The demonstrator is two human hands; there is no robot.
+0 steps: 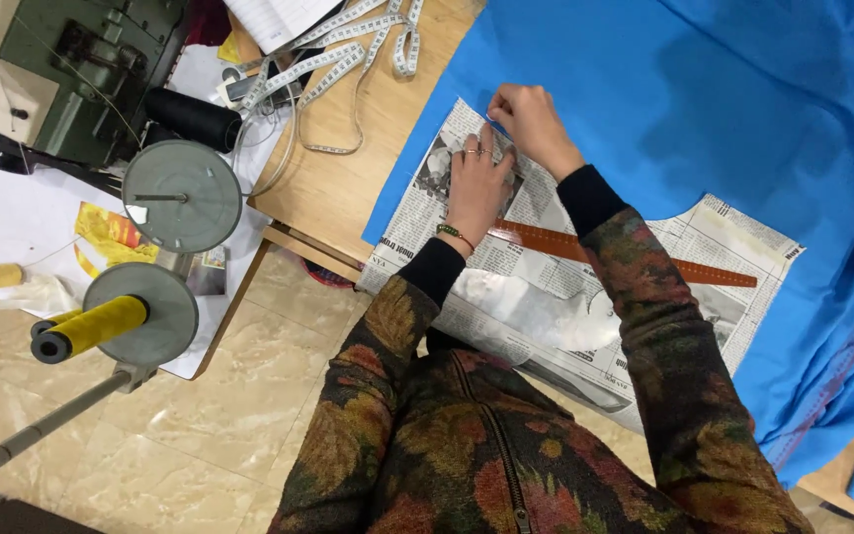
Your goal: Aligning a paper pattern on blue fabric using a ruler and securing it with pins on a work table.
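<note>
**Inspector A:** Noted a newspaper pattern [585, 297] lying flat on blue fabric [704, 89], cut to a curve along the far edge. Printed in black and white, with photographs; creased slightly near the body.

**Inspector B:** Confirmed. Position of the hands relative to that newspaper pattern?

**Inspector A:** Left hand [474, 183] pressed flat on its upper corner, fingers spread, rings and a wrist band seen. Right hand [531, 124] at the same corner's edge, fingertips pinched on a small blue item; too small to identify.

**Inspector B:** Anything else lying on the newspaper pattern?

**Inspector A:** Orange-brown ruler [714, 269], laid flat across the middle, partly hidden under the right sleeve.

**Inspector B:** And beyond the newspaper pattern?

**Inspector A:** Wooden table [338, 188] bare just left of it. White measuring tape [348, 54] coiled further left, well apart from the paper. Black thread cone [195, 119] and green sewing machine [61, 69] further left again. Yellow thread spool [91, 328] on a stand, lower left, well apart from the paper.
</note>
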